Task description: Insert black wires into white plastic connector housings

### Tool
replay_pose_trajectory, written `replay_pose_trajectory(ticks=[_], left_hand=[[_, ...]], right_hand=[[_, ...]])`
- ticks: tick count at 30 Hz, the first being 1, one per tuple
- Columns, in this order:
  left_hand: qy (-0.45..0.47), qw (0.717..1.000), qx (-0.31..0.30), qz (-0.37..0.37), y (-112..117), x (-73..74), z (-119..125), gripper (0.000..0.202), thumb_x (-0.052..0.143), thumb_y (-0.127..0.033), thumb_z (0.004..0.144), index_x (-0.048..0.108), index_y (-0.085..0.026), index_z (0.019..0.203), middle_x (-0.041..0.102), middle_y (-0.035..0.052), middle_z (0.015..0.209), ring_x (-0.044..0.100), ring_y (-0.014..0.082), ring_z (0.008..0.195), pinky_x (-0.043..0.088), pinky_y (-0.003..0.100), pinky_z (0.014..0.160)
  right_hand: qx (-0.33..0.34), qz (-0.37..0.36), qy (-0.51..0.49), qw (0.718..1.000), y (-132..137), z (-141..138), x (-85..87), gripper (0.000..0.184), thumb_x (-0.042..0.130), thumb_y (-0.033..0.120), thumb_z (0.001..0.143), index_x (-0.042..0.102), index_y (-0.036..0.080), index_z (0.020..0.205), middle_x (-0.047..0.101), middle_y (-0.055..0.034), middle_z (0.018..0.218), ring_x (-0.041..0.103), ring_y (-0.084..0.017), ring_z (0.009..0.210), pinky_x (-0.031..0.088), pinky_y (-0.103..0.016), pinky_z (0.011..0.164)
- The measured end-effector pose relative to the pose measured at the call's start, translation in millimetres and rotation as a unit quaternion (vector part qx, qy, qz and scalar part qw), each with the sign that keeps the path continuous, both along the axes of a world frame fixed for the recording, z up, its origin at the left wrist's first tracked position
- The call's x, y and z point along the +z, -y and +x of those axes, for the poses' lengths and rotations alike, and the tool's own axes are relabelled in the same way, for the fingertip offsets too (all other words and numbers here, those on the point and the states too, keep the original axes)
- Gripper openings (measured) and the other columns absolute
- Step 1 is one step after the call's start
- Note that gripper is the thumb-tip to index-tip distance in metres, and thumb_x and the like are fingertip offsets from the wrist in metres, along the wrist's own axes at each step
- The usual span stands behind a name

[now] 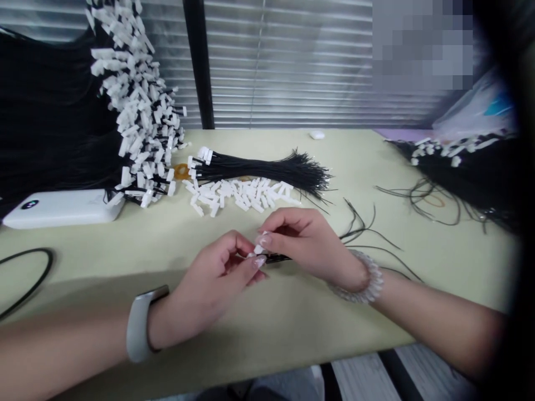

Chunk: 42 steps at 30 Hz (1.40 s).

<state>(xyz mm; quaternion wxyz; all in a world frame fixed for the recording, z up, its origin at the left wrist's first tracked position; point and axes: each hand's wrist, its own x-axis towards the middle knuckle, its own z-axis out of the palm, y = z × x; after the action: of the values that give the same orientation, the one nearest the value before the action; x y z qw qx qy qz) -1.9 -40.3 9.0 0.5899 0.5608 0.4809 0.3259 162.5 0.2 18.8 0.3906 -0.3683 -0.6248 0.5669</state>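
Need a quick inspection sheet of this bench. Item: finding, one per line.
surface: pale green table, parts spread across it.
job's things: white connector held between the fingertips; wired bundle and loose white connectors beyond.
clutter: white power bank; small white object.
hands: left hand and right hand both pinch at the connector.
cables: black cable loop at left; loose black wires at right.
surroundings: window blinds; large connector-tipped wire mass at left.
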Motion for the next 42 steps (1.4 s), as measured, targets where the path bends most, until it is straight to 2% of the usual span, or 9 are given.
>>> replay_pose_trajectory(ticks=[6,14,19,22,25,32,38,40,42], left_hand=[[-0.014,1.000,0.003,-0.013,-0.6,1.4,1.5,0.017,0.054,-0.032,0.079,0.047,-0.017,0.077,0.057,-0.0022,0.072,0.063,0.0126,0.069,0.051,0.026,0.065],[-0.008,0.999,-0.007,-0.031,-0.1,1.3,0.9,0.021,0.052,-0.038,0.080,0.045,-0.019,0.079,0.057,-0.0028,0.072,0.065,0.0145,0.068,0.052,0.025,0.058],[0.018,0.999,-0.003,-0.036,0.5,0.7,-3.1,0.023,0.050,-0.039,0.082,0.042,-0.018,0.075,0.058,-0.0022,0.075,0.065,0.0129,0.065,0.053,0.026,0.059],[0.033,0.999,0.007,-0.030,-1.1,2.1,-3.6,0.024,0.048,-0.038,0.083,0.040,-0.018,0.071,0.054,-0.0044,0.067,0.059,0.0091,0.055,0.052,0.026,0.057],[0.039,0.999,0.011,-0.035,-2.5,3.8,-2.5,0.026,0.047,-0.038,0.083,0.040,-0.018,0.069,0.050,-0.0055,0.062,0.055,0.0076,0.050,0.052,0.026,0.054],[0.066,0.996,0.017,-0.054,-3.8,3.6,-3.0,0.026,0.047,-0.039,0.083,0.041,-0.017,0.070,0.049,-0.0057,0.060,0.054,0.0076,0.048,0.052,0.027,0.054],[0.106,0.991,0.005,-0.083,-4.5,0.6,-4.3,0.025,0.046,-0.038,0.085,0.042,-0.017,0.071,0.048,-0.0062,0.059,0.052,0.0071,0.047,0.050,0.026,0.052],[0.108,0.990,0.007,-0.090,-4.9,-0.2,-4.2,0.024,0.046,-0.038,0.084,0.043,-0.017,0.072,0.048,-0.0065,0.058,0.050,0.0066,0.045,0.050,0.026,0.050],[0.108,0.989,0.016,-0.096,-5.8,-0.7,-4.2,0.023,0.047,-0.038,0.084,0.043,-0.018,0.073,0.048,-0.0067,0.057,0.049,0.0063,0.042,0.050,0.025,0.048]], right_hand=[[-0.013,-0.002,-0.015,1.000,4.2,-2.9,-2.0,0.015,0.072,0.022,0.062,0.060,0.015,0.067,0.060,0.0020,0.060,0.055,-0.007,0.054,0.045,-0.017,0.048],[0.055,0.010,-0.038,0.998,8.7,-6.3,0.8,0.019,0.066,0.032,0.070,0.056,0.015,0.070,0.058,-0.0003,0.064,0.055,-0.010,0.058,0.046,-0.023,0.051],[0.076,0.064,0.106,0.989,-2.8,8.2,6.2,0.023,0.050,0.036,0.082,0.056,0.014,0.080,0.050,0.0018,0.064,0.043,-0.006,0.056,0.036,-0.018,0.050],[0.158,0.084,0.213,0.961,-8.9,17.1,5.5,0.028,0.046,0.037,0.084,0.057,0.014,0.075,0.045,0.0031,0.060,0.037,-0.005,0.054,0.032,-0.018,0.049],[0.208,0.112,0.255,0.938,-8.5,18.8,2.1,0.027,0.044,0.035,0.085,0.058,0.014,0.076,0.046,0.0034,0.059,0.037,-0.005,0.054,0.031,-0.018,0.050],[0.175,0.143,0.271,0.936,-2.1,14.1,2.6,0.030,0.039,0.032,0.087,0.054,0.014,0.069,0.042,0.0046,0.055,0.033,-0.004,0.050,0.027,-0.018,0.047],[0.158,0.151,0.281,0.935,-1.9,14.6,3.1,0.022,0.045,0.026,0.083,0.060,0.015,0.072,0.044,0.0054,0.052,0.034,-0.004,0.048,0.029,-0.017,0.045],[0.132,0.198,0.291,0.927,-3.5,15.4,4.0,0.015,0.050,0.021,0.078,0.063,0.016,0.071,0.051,0.0041,0.056,0.040,-0.005,0.050,0.033,-0.018,0.049],[0.077,0.279,0.319,0.902,-7.6,19.1,8.0,0.012,0.054,0.017,0.074,0.066,0.017,0.070,0.057,0.0014,0.064,0.047,-0.006,0.057,0.037,-0.020,0.055]])
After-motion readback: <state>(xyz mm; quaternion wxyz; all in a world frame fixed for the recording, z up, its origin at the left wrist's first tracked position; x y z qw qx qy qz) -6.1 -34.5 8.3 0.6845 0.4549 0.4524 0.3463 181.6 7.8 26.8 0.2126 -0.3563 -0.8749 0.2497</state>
